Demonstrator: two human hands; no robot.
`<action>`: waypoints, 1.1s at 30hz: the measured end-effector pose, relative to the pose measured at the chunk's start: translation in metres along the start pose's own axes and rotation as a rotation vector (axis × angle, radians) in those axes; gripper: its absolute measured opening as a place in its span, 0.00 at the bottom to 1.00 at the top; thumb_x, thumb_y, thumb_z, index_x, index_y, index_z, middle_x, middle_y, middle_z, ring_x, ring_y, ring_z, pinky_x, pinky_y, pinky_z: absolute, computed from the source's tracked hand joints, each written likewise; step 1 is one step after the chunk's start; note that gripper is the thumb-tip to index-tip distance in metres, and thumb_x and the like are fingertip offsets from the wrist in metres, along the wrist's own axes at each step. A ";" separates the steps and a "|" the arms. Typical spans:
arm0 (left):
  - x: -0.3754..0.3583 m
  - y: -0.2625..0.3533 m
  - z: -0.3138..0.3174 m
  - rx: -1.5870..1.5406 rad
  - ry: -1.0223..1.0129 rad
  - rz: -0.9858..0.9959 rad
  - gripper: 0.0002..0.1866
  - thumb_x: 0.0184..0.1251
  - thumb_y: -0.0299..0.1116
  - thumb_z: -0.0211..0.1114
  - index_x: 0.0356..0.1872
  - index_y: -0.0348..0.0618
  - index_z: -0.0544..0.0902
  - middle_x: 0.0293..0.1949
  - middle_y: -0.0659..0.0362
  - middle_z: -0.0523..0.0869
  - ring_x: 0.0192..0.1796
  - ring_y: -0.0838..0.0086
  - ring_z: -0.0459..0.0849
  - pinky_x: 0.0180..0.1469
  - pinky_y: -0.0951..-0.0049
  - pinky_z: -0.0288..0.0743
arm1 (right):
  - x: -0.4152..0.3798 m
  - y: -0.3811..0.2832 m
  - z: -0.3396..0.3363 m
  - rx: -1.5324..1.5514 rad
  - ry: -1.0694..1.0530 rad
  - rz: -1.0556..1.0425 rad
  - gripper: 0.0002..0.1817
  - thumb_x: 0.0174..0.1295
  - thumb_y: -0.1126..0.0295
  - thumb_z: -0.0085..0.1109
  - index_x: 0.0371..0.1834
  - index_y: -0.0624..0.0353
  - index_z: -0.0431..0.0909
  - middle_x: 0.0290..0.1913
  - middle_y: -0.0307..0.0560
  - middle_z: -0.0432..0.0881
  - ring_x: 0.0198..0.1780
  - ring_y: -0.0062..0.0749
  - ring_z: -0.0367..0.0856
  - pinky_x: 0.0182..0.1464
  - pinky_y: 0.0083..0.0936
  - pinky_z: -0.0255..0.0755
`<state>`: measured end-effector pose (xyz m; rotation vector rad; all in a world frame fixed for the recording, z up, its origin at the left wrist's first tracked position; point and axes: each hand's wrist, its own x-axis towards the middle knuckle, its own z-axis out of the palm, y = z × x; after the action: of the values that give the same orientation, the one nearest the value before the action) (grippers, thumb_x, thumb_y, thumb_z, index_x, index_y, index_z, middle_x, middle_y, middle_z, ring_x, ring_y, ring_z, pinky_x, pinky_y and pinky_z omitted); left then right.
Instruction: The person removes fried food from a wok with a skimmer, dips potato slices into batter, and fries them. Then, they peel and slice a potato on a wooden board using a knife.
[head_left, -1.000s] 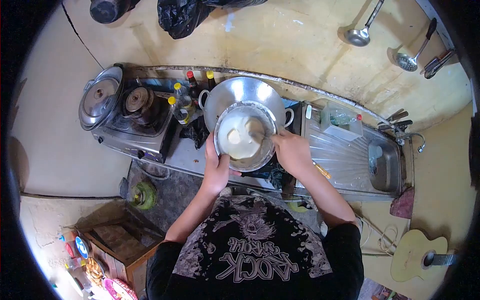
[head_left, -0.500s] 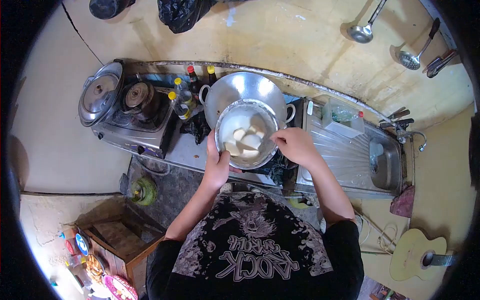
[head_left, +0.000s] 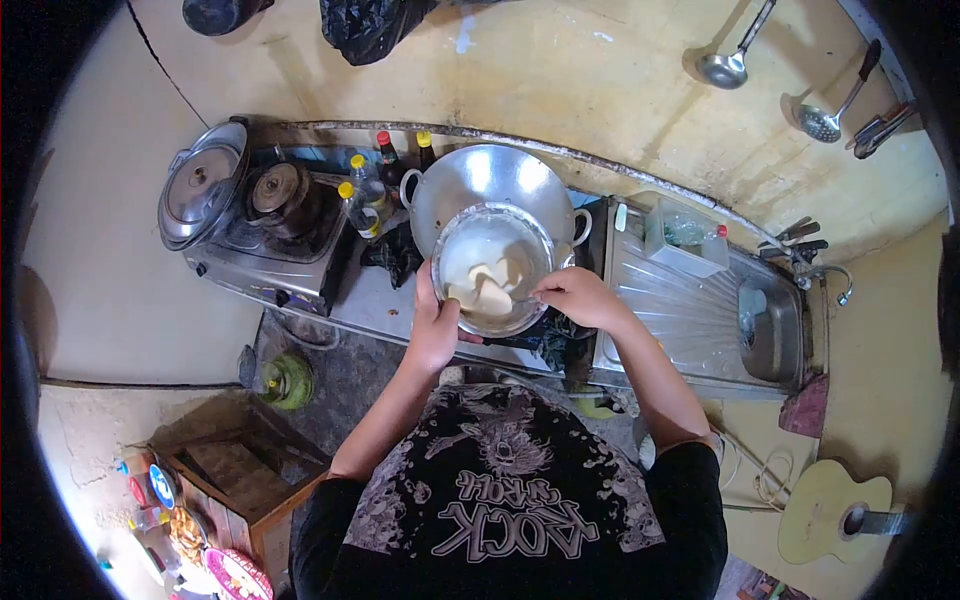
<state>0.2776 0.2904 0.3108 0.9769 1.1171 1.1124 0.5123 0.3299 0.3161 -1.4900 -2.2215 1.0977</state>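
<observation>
A round metal bowl (head_left: 455, 237) is held over the front of a large wok (head_left: 490, 165). Inside lie several pale, smooth-cut pieces (head_left: 492, 297) in whitish liquid. My left hand (head_left: 437, 330) grips the bowl's left side, thumb over the rim and fingers underneath. At the right rim, my right hand (head_left: 582, 297) is closed in a pinch on a thin utensil (head_left: 525, 298) that reaches into the bowl among the pieces. Its far end cannot be made out.
Left of the wok stand several bottles (head_left: 358, 210) and a gas stove (head_left: 265, 250) with a lidded pot (head_left: 280, 190). A steel sink (head_left: 780, 340) and a plastic container (head_left: 685, 245) are on the right. Ladles (head_left: 722, 70) hang on the wall.
My right hand has shifted slightly down and left, bringing the thin utensil into the bowl. The pale pieces have moved, bunching closer together. My left hand stays on the bowl.
</observation>
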 end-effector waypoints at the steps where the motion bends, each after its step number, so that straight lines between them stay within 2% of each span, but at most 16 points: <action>1: 0.001 -0.001 0.000 -0.004 0.004 0.006 0.33 0.59 0.18 0.40 0.67 0.50 0.46 0.59 0.48 0.61 0.48 0.57 0.78 0.24 0.70 0.84 | 0.000 0.007 0.002 0.041 -0.001 0.003 0.11 0.58 0.65 0.54 0.38 0.58 0.82 0.35 0.52 0.82 0.39 0.44 0.81 0.43 0.30 0.72; 8: 0.001 0.002 -0.003 -0.029 0.014 -0.012 0.34 0.59 0.18 0.41 0.67 0.50 0.46 0.59 0.48 0.61 0.48 0.56 0.78 0.23 0.69 0.84 | -0.010 -0.009 -0.006 0.007 0.092 -0.022 0.11 0.59 0.65 0.54 0.39 0.57 0.82 0.36 0.52 0.83 0.38 0.43 0.81 0.42 0.30 0.73; 11: 0.004 -0.007 -0.006 0.005 0.013 0.018 0.34 0.59 0.20 0.42 0.67 0.51 0.44 0.60 0.48 0.61 0.47 0.56 0.78 0.24 0.68 0.84 | -0.009 -0.003 -0.006 0.191 0.072 -0.032 0.09 0.58 0.68 0.55 0.38 0.56 0.82 0.36 0.51 0.83 0.38 0.44 0.81 0.41 0.30 0.73; 14: 0.005 -0.010 -0.009 0.028 0.011 0.018 0.34 0.61 0.22 0.43 0.68 0.53 0.41 0.60 0.47 0.63 0.46 0.57 0.79 0.25 0.67 0.84 | -0.009 0.002 -0.004 0.247 0.058 -0.061 0.08 0.58 0.69 0.55 0.38 0.55 0.82 0.35 0.50 0.83 0.37 0.42 0.82 0.41 0.29 0.73; 17: 0.005 -0.009 -0.011 0.028 0.018 -0.003 0.35 0.60 0.22 0.43 0.68 0.53 0.41 0.60 0.47 0.63 0.46 0.57 0.80 0.25 0.67 0.84 | -0.017 -0.015 -0.008 0.023 0.089 -0.074 0.08 0.59 0.69 0.55 0.39 0.56 0.82 0.35 0.50 0.83 0.37 0.39 0.82 0.41 0.27 0.73; 20: 0.007 -0.013 -0.012 0.020 0.010 -0.004 0.36 0.60 0.21 0.43 0.68 0.53 0.40 0.59 0.47 0.64 0.46 0.57 0.80 0.25 0.67 0.84 | -0.016 -0.017 -0.007 -0.015 0.039 -0.093 0.08 0.60 0.72 0.56 0.40 0.63 0.80 0.35 0.47 0.84 0.37 0.22 0.80 0.42 0.21 0.72; 22: 0.007 -0.011 -0.011 -0.001 -0.002 0.017 0.36 0.61 0.21 0.43 0.68 0.54 0.40 0.59 0.47 0.64 0.45 0.57 0.80 0.25 0.67 0.84 | -0.012 -0.008 -0.002 0.110 0.015 -0.062 0.09 0.61 0.72 0.55 0.40 0.64 0.80 0.35 0.46 0.84 0.38 0.22 0.80 0.43 0.20 0.71; 25: 0.006 -0.005 -0.005 -0.058 0.073 -0.007 0.34 0.58 0.17 0.41 0.66 0.50 0.47 0.57 0.48 0.65 0.46 0.59 0.79 0.21 0.71 0.84 | -0.003 0.010 0.008 0.358 0.000 -0.043 0.10 0.61 0.70 0.54 0.41 0.64 0.80 0.35 0.45 0.84 0.37 0.22 0.79 0.43 0.21 0.70; 26: 0.008 -0.008 -0.007 -0.036 0.059 0.001 0.34 0.59 0.19 0.42 0.67 0.52 0.45 0.58 0.48 0.65 0.46 0.59 0.80 0.22 0.70 0.84 | -0.002 0.015 0.010 0.451 -0.001 -0.041 0.11 0.61 0.68 0.54 0.41 0.63 0.80 0.35 0.45 0.84 0.37 0.23 0.79 0.43 0.21 0.70; 29: 0.016 -0.018 -0.013 -0.016 0.041 -0.001 0.34 0.62 0.23 0.43 0.68 0.54 0.40 0.58 0.48 0.65 0.44 0.58 0.81 0.25 0.68 0.84 | 0.001 0.013 0.005 0.491 0.002 -0.038 0.12 0.62 0.68 0.54 0.41 0.66 0.80 0.35 0.42 0.83 0.37 0.17 0.75 0.43 0.18 0.69; 33: 0.026 -0.022 -0.016 -0.122 0.101 -0.051 0.33 0.62 0.24 0.43 0.67 0.54 0.41 0.58 0.48 0.66 0.44 0.59 0.81 0.27 0.69 0.84 | 0.012 0.021 -0.003 0.492 0.067 -0.007 0.12 0.61 0.69 0.54 0.42 0.65 0.80 0.35 0.41 0.83 0.38 0.18 0.76 0.44 0.18 0.68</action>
<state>0.2679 0.3124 0.2818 0.8005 1.1351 1.1842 0.5228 0.3461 0.3008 -1.2785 -1.7362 1.4359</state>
